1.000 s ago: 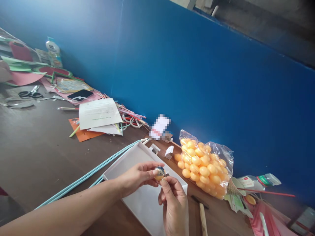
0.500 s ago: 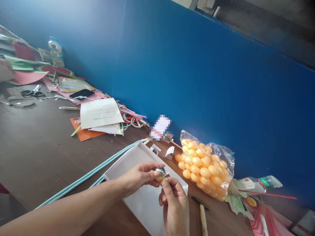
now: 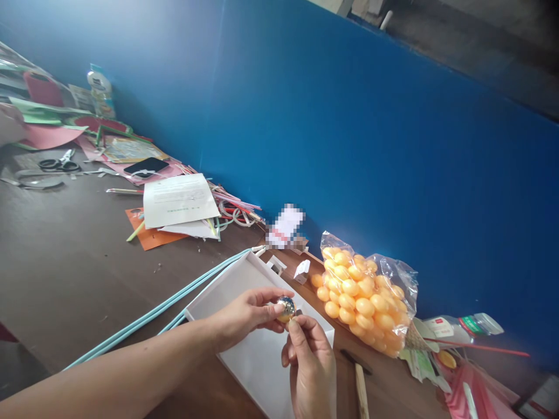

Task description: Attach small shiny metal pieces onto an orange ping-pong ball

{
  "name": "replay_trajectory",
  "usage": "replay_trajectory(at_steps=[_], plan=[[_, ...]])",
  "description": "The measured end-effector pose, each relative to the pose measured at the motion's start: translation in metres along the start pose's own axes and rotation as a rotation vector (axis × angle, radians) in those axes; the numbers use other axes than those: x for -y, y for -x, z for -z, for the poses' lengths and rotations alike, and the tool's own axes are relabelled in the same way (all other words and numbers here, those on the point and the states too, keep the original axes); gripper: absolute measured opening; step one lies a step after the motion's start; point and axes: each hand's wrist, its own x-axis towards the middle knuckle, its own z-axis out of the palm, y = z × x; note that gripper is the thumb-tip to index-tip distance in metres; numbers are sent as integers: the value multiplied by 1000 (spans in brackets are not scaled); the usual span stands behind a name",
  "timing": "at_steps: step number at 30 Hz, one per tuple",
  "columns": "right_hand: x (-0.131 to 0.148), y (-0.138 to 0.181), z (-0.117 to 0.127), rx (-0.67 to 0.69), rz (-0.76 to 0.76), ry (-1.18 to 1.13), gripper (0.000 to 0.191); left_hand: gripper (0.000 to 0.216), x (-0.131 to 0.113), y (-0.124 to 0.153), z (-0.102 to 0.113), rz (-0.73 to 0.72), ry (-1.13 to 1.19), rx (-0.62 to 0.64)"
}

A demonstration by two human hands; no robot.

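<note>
Holding anything, the left hand?
Yes. Its thumb and fingers are closed round a small glittery ball, orange underneath with a sparkling blue and silver top.

And the right hand?
It sits at 5 o'clock from the ball with its back to the camera and its fingers curled almost shut. The thumb and forefinger tips touch the ball's lower edge. I cannot tell whether they pinch the ball or something tiny against it.

Where is the ball?
It is lifted off the surface, above a white paper bag that lies flat. The bag's light-blue cord handles trail off toward 8 o'clock.

What lies around it?
A clear plastic bag of orange table-tennis balls sits at 3 o'clock, near the hands but not touching them, against the blue wall. A wooden handle lies at 4 o'clock, just beside the right hand. At 10 o'clock a printed sheet rests on orange paper. Farther out the same way are a black phone and scissors, well apart from the hands. A plastic bottle lies on its side beyond the bag of balls
</note>
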Motion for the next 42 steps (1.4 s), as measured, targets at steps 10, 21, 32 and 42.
replay_trajectory(at_steps=[10,21,32,42], plan=[[3,2,-1,5,-6,26,21,41,0,-1,0,-13,-47,-5],[4,2,-3,-2,-6,4,21,45,-3,2,-1,-27,-138,-18],[7,0,-2,0,-3,76,24,43,-5,4,-6,-18,-126,-10],[34,11,13,-151,129,106,32,37,3,0,-2,51,143,-32]])
